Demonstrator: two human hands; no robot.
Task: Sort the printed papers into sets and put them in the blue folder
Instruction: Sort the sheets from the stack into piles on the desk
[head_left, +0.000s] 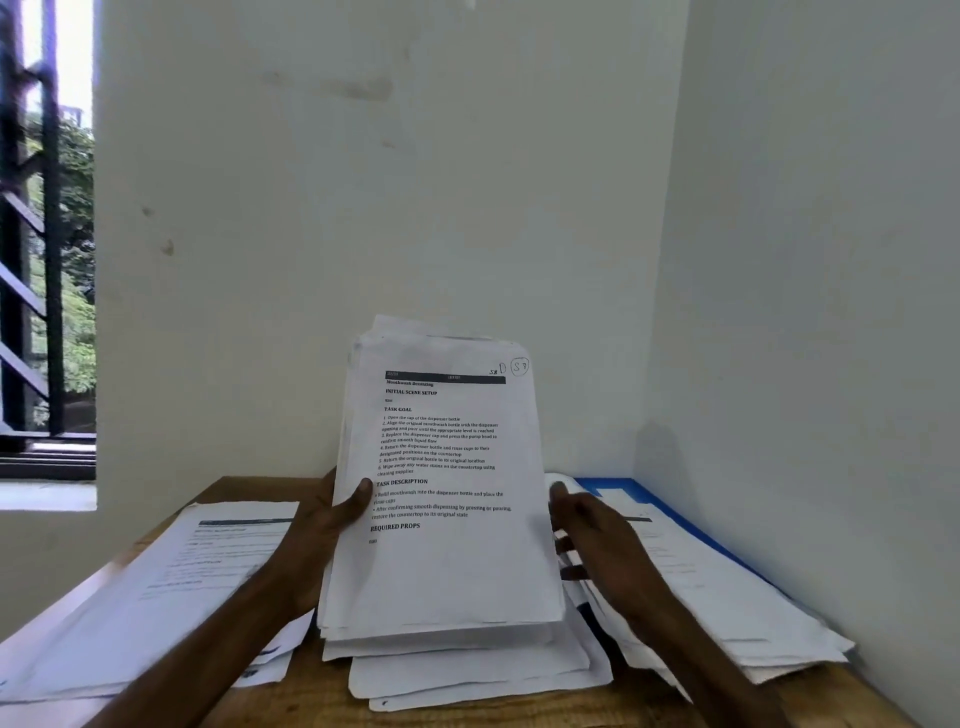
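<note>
A thick stack of printed papers (441, 493) stands nearly upright in the middle of the wooden table, its top sheet headed with a black bar and bold section titles. My left hand (324, 525) grips the stack's left edge, thumb across the front page. My right hand (597, 540) is at the stack's right edge with fingers straight, touching the sheets' side. The blue folder (644, 493) lies open at the back right, mostly covered by a pile of papers (717, 597).
Another pile of printed sheets (171, 587) lies on the table's left side. More loose sheets (467, 670) lie flat under the held stack. White walls close the table's back and right; a barred window (47, 260) is at left.
</note>
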